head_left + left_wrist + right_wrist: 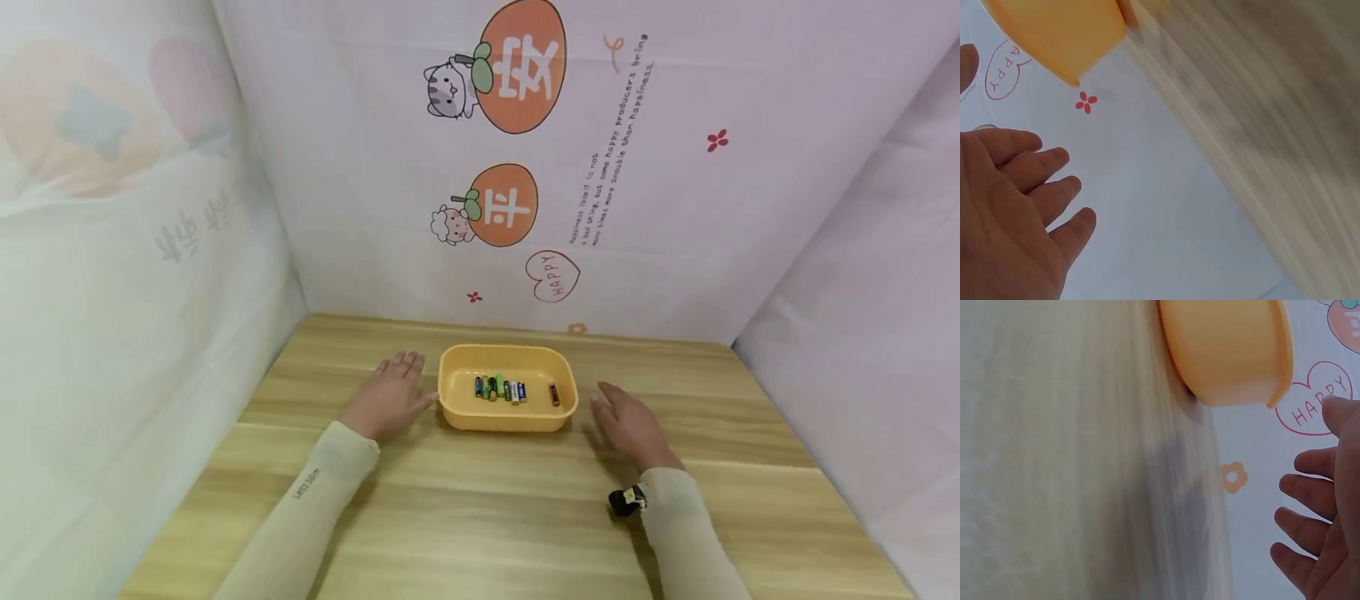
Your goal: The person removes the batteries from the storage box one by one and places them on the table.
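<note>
Can't read the labels on the batteries [500, 386] at 6 o'clock in the head view, way too small. Same deal with the little black gadget [626, 500] near 5. Left sleeve [300, 508] runs off the bottom at 7, right sleeve [690, 533] at 5. On the left wrist cam the tray [1054, 31] gets chopped at 11, left hand [1010, 215] at 8. Right wrist cam: tray's cut at 1, right hand [1342, 506] at 4, tabletop [1054, 456] kinda blurry. Tray walls hide the batteries in both.
</note>
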Demonstrator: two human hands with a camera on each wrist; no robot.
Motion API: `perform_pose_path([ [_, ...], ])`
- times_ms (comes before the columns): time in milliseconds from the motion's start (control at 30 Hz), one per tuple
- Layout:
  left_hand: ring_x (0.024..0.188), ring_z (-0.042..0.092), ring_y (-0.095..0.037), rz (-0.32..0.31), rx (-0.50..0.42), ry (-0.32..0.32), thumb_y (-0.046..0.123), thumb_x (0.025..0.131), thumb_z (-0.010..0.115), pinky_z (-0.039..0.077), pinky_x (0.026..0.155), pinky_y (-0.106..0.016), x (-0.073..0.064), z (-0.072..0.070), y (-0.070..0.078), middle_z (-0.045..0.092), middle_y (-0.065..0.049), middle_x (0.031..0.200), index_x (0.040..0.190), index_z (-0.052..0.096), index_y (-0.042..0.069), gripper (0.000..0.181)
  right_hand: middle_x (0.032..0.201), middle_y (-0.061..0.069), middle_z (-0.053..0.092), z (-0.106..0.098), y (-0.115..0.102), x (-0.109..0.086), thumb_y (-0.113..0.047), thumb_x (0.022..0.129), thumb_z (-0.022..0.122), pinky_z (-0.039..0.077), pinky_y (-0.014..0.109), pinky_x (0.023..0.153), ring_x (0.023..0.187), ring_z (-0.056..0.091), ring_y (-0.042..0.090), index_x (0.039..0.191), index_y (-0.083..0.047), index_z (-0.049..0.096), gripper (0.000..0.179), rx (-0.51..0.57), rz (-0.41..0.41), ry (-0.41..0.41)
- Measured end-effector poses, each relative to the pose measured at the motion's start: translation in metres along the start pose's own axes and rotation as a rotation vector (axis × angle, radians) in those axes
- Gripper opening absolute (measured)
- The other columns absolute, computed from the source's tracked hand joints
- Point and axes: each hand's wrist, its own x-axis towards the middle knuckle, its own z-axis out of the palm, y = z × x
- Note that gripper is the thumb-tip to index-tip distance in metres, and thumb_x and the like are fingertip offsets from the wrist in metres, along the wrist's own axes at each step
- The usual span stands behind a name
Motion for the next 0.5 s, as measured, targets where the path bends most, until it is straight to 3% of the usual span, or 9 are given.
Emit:
perform_pose_path([
  [300,0.146,0.014,-0.033,0.052,0.015,-0.069,0.071,0.092,0.038,0.013,0.115,-0.049,0.017,0.015,0.017,0.02,-0.017,0.158,0.153,0.022,-0.001,0.096,0.149,0.019,0.04,0.0,0.003,0.012,-0.065,0.098,0.026,0.03,0.062,0.105,0.132,0.038,0.044,0.15,-0.008,0.038,0.078,0.046,-0.003,-0.011],
  [500,0.147,0.007,-0.03,0.07,0.062,-0.116,0.08,0.088,0.027,0.01,0.116,-0.045,0.026,0.019,0.03,0.01,-0.014,0.16,0.155,0.016,0.001,0.104,0.147,0.017,0.043,-0.004,-0.003,0.024,-0.066,0.097,0.031,0.032,0.059,0.104,0.132,0.041,0.041,0.148,-0.009,0.042,0.077,0.045,-0.019,-0.008],
])
